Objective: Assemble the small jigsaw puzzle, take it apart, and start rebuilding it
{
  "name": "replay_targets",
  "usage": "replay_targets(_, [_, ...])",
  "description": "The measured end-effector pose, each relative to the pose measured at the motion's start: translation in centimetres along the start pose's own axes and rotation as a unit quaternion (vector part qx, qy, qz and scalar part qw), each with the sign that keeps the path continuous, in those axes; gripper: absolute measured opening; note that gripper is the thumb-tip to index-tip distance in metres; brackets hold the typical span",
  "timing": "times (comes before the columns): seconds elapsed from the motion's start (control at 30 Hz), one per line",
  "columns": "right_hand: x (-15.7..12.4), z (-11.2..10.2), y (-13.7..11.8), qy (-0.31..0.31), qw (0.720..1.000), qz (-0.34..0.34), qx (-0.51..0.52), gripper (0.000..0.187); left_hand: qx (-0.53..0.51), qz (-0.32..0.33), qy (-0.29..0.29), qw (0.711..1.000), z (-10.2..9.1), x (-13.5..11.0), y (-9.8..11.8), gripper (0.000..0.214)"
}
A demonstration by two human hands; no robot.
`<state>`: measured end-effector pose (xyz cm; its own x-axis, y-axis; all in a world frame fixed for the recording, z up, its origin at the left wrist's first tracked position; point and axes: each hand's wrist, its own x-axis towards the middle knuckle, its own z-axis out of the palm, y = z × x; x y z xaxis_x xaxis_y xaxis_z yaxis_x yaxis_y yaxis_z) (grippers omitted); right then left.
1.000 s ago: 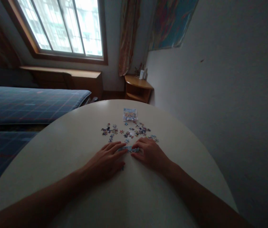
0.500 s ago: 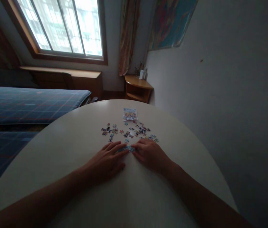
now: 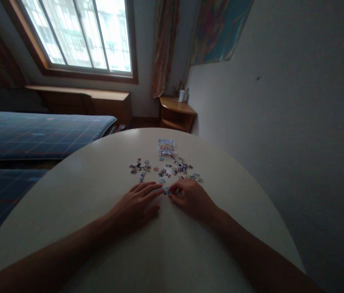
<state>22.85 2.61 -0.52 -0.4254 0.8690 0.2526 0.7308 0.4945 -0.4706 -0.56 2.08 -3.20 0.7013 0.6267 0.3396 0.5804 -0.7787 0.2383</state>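
Both my hands rest on a round white table (image 3: 99, 191). My left hand (image 3: 135, 205) lies flat with fingers stretched out, fingertips touching a small joined strip of puzzle pieces (image 3: 166, 190). My right hand (image 3: 190, 198) has its fingers curled and pinches the other end of that strip. Beyond the hands lie several loose puzzle pieces (image 3: 166, 169), scattered. A small picture card (image 3: 166, 147) lies past them. Most of the joined strip is hidden between my fingers.
A bed with a blue checked cover (image 3: 34, 136) stands left of the table. A grey wall (image 3: 281, 114) runs close along the right. A wooden corner shelf (image 3: 176, 112) and a window (image 3: 83, 34) are at the back.
My two hands have drawn slightly closer together over the joined pieces, so less of the strip shows between the fingertips. The loose pieces have not moved.
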Motion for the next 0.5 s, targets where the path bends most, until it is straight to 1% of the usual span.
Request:
replay_targets(0.17, [-0.2, -0.1, -0.7, 0.001, 0.994, 0.042, 0.105, 0.006, -0.037, -0.032, 0.060, 0.997, -0.1, 0.4, 0.2, 0.037])
replay_targets(0.23, [-0.4, -0.1, -1.2, 0.006, 0.988, 0.036, 0.152, 0.007, -0.078, -0.062, 0.099, 0.990, -0.3, 0.5, 0.5, 0.032])
replay_targets(0.37, [-0.8, 0.4, -2.1, 0.012, 0.977, -0.031, 0.213, 0.028, -0.190, -0.131, 0.174, 0.957, -0.7, 0.7, 1.3, 0.019])
replay_targets(0.43, [-0.9, 0.7, -2.5, 0.005, 0.973, -0.065, 0.220, 0.035, -0.231, -0.153, 0.189, 0.942, -0.8, 0.7, 1.6, 0.016])
replay_targets(0.5, [-0.9, 1.0, -2.6, 0.010, 0.973, -0.083, 0.217, 0.034, -0.252, -0.165, 0.191, 0.934, -0.8, 0.8, 1.7, 0.017])
